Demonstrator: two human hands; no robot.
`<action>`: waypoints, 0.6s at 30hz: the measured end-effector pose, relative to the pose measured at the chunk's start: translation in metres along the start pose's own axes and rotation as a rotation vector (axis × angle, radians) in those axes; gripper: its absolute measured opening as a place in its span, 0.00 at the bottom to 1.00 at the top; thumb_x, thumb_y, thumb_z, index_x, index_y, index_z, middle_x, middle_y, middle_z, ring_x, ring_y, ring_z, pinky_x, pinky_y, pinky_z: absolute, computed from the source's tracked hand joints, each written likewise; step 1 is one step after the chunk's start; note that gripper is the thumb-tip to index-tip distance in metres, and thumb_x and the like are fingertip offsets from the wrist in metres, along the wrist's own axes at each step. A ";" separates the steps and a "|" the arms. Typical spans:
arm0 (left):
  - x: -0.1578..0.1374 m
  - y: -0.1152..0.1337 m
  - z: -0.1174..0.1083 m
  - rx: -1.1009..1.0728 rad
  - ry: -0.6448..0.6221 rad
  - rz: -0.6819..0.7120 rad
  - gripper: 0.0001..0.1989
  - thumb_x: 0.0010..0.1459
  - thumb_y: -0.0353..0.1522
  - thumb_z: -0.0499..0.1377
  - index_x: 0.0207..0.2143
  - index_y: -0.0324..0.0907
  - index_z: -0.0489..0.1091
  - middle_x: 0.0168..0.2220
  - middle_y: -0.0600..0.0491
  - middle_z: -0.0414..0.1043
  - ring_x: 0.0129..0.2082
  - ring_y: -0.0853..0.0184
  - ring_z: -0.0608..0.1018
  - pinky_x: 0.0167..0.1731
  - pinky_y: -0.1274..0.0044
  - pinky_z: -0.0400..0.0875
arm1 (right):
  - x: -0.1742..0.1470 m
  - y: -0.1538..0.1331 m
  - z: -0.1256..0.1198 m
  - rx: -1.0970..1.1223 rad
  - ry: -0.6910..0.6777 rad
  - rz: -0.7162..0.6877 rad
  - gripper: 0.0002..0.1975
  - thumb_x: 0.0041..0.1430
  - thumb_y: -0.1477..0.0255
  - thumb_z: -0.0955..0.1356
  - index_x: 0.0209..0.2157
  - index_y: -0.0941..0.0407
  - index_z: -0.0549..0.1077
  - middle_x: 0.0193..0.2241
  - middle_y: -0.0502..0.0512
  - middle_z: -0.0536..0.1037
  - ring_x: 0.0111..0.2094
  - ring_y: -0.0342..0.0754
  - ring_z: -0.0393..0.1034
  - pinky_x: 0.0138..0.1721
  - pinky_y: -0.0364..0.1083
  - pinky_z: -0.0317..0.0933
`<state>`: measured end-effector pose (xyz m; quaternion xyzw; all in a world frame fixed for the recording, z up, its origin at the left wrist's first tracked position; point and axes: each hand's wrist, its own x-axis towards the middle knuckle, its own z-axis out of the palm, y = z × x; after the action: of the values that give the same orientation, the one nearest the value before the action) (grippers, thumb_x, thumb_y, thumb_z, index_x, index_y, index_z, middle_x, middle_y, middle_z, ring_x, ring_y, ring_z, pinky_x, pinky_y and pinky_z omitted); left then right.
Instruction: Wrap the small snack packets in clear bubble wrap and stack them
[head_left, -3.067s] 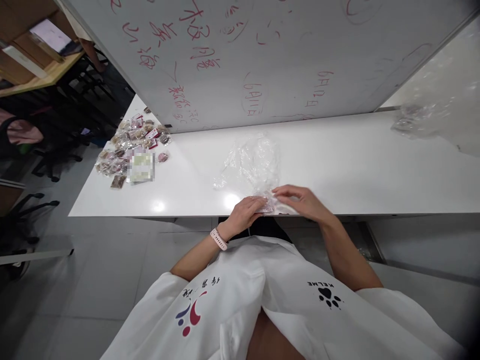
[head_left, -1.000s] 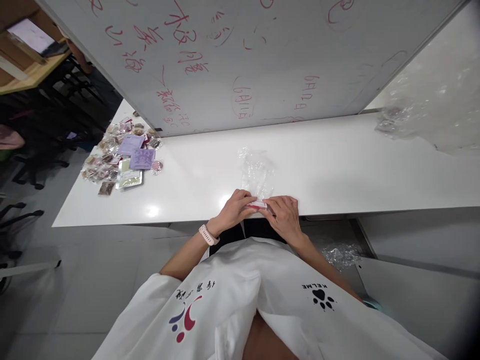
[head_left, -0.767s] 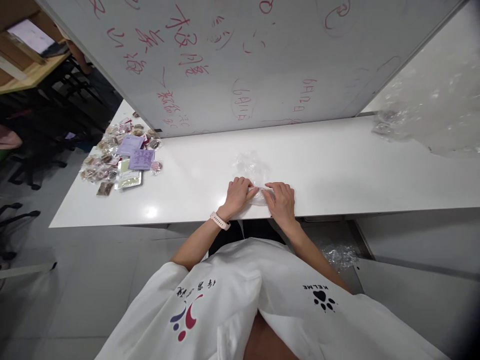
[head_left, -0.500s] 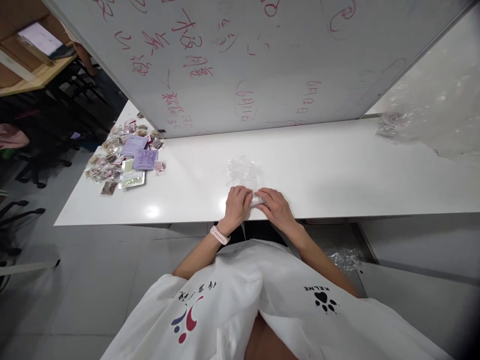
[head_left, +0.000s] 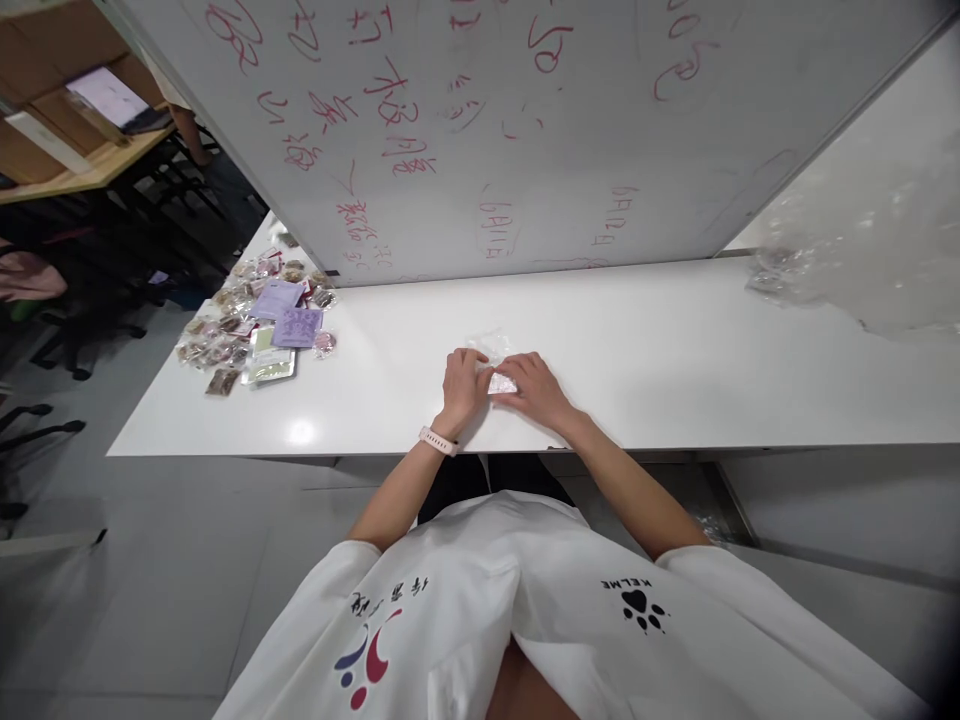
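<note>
Since the frame half a second ago, both the left hand (head_left: 463, 385) and the right hand (head_left: 534, 388) have shifted farther in from the desk's near edge, and less loose wrap shows beyond them.

Nearest me on the feed is the wearer's white shirt (head_left: 450, 600), with a colored logo on one side and a black paw print on the other. Past it, a pale wristband (head_left: 438, 441) circles the left wrist. I have both hands closed on a small wrapped bundle (head_left: 502, 383) — left fingers at its left end, right fingers and thumb gripping the right. It sits between the hands, over the white desk (head_left: 637, 360); whether it touches the top, I can't tell. Clear plastic wrap (head_left: 489, 345) lies crumpled just beyond it.

Off to the left, well apart from the hands, I see a heap of small packets (head_left: 225, 335) on the desk, with purple sachets (head_left: 298, 327) at its right side and a green-and-white sachet (head_left: 271, 358) nearer the front edge.

Farther back stands a whiteboard (head_left: 525, 150) with red handwriting — and to its right, a large clear plastic sheet (head_left: 885, 230). At far left, a laptop (head_left: 109, 97) is open on a wooden-topped table (head_left: 97, 165).
</note>
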<state>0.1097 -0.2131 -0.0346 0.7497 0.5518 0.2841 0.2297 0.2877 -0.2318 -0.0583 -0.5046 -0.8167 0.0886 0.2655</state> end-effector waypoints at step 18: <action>-0.026 0.032 0.025 -1.201 -0.024 -0.550 0.28 0.50 0.45 0.70 0.48 0.38 0.73 0.51 0.40 0.76 0.52 0.56 0.78 0.53 0.66 0.72 | -0.013 -0.022 -0.010 1.093 -0.072 0.599 0.27 0.60 0.44 0.63 0.31 0.56 0.70 0.25 0.50 0.72 0.27 0.45 0.66 0.28 0.44 0.61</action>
<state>0.1429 -0.2480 -0.0366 0.3261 0.4662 0.4652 0.6781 0.2803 -0.2542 -0.0455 -0.4996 -0.4847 0.5815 0.4211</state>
